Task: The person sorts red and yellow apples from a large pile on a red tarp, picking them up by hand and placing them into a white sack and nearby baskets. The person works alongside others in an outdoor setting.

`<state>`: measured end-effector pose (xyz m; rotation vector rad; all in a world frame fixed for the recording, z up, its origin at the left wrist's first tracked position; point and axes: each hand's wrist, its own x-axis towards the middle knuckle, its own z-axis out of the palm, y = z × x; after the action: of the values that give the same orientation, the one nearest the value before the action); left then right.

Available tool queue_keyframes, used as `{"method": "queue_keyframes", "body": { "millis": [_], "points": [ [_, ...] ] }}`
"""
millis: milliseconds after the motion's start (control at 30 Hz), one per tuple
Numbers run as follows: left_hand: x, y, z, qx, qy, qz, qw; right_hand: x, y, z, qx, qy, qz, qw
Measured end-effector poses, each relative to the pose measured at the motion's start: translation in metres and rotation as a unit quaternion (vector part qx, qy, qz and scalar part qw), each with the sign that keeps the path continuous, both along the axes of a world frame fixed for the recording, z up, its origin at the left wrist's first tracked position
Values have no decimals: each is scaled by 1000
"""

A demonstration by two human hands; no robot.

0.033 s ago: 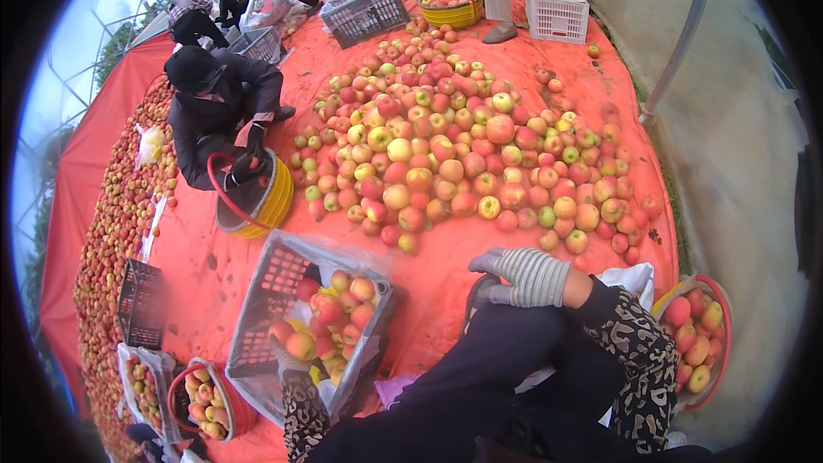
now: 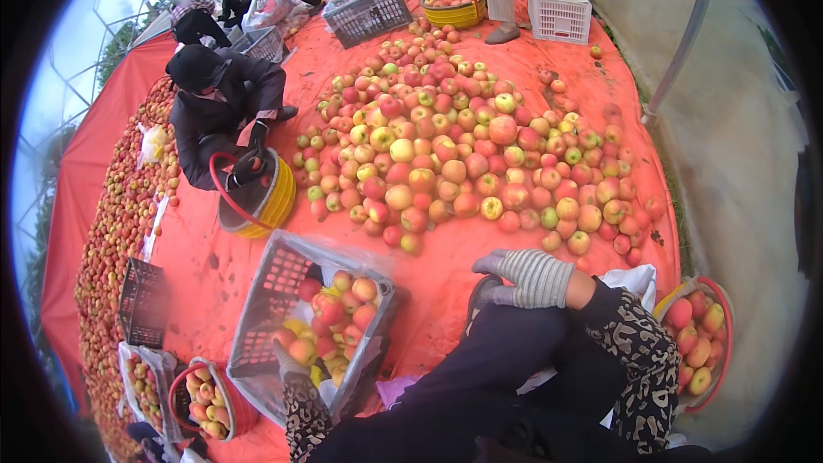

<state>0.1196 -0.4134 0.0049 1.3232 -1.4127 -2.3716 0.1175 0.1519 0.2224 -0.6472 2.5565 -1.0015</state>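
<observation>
My left hand (image 2: pixel 292 365), in a grey glove, reaches into the grey plastic crate (image 2: pixel 263 291) in front of me. Its fingers curl round a red and yellow apple (image 2: pixel 303 351) and are partly hidden behind it. More apples (image 2: pixel 347 304) fill the crate's right side, and clear plastic film lines its rim. My right hand (image 2: pixel 531 279), in a grey striped glove, lies over my right knee with fingers stretched to the left and nothing in them. Beyond it spreads a large heap of red, yellow and greenish apples (image 2: pixel 437 150).
Left of the heap, a crouching person (image 2: pixel 219 103) handles a yellow basket (image 2: pixel 270 197) with a red handle. Apple-filled baskets stand at my far right (image 2: pixel 724 334) and lower left (image 2: pixel 236 403). A dark crate (image 2: pixel 143 300) stands on the red sheet (image 2: pixel 206 266). A plastic wall (image 2: pixel 720 120) runs along the right.
The whole view has shifted very slightly. Both my hands keep their places, the left at the apple in the crate and the right on my knee.
</observation>
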Motion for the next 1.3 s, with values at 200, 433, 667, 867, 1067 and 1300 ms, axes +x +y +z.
{"method": "queue_keyframes", "body": {
  "millis": [200, 433, 667, 867, 1067, 1300],
  "points": [
    [32, -21, -80, -340, -157, 49, 926, -4, -1, -3, -35, -49, -12, 998],
    [-10, -18, -58, -611, -316, -102, 719, -8, 4, -4, -41, -44, -25, 998],
    [-86, 239, 115, -440, 314, -257, 801, -5, 39, -22, -47, -89, -119, 988],
    [-139, 370, 11, -5, 173, -210, 962, -7, 60, -35, -21, -93, -131, 987],
    [-187, 411, -111, -504, 10, -267, 821, 5, 89, -72, -25, -156, -195, 968],
    [-258, 383, -106, -581, -206, -475, 628, 27, 109, -114, -24, -200, -226, 953]
  ]
}}
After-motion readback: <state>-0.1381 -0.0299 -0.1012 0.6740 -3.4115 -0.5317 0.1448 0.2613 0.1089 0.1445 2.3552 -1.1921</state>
